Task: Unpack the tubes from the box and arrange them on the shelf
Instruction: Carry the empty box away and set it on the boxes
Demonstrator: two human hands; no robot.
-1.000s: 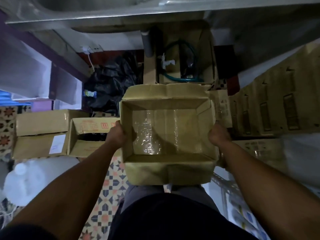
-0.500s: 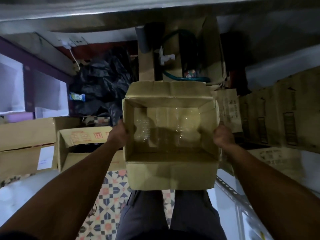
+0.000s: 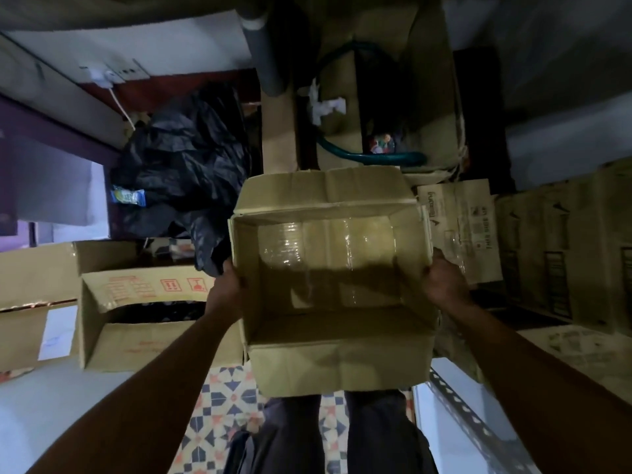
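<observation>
Two hands hold open cardboard box (image 3: pixel 335 364) above patterned floor tiles (image 3: pixel 225 398): left hand (image 3: pixel 224 292) curled round left wall, right hand (image 3: pixel 444 285) clasping right wall. Taped bottom visible inside. Beyond: black plastic bag (image 3: pixel 184 165), green hose (image 3: pixel 376 158).

Box (image 3: pixel 335 364) mouth faces up, flaps folded out; way in from above is open. Left hand (image 3: pixel 227 292) and right hand (image 3: pixel 444 285) hold its side walls, taking up both flanks. Left: open carton with red print (image 3: pixel 113 343) just beside the left hand, black bag (image 3: pixel 184 165) behind it. Ahead: tall carton (image 3: pixel 434 97), green hose (image 3: pixel 376 157) and grey pipe (image 3: pixel 265 53), near the far flap. Right: printed carton (image 3: pixel 468 227) just beside the right hand, stacked cartons (image 3: pixel 561 251) beyond. Tiled floor (image 3: pixel 225 405) shows between red-print carton and legs; metal angle bar (image 3: pixel 458 401) low right
</observation>
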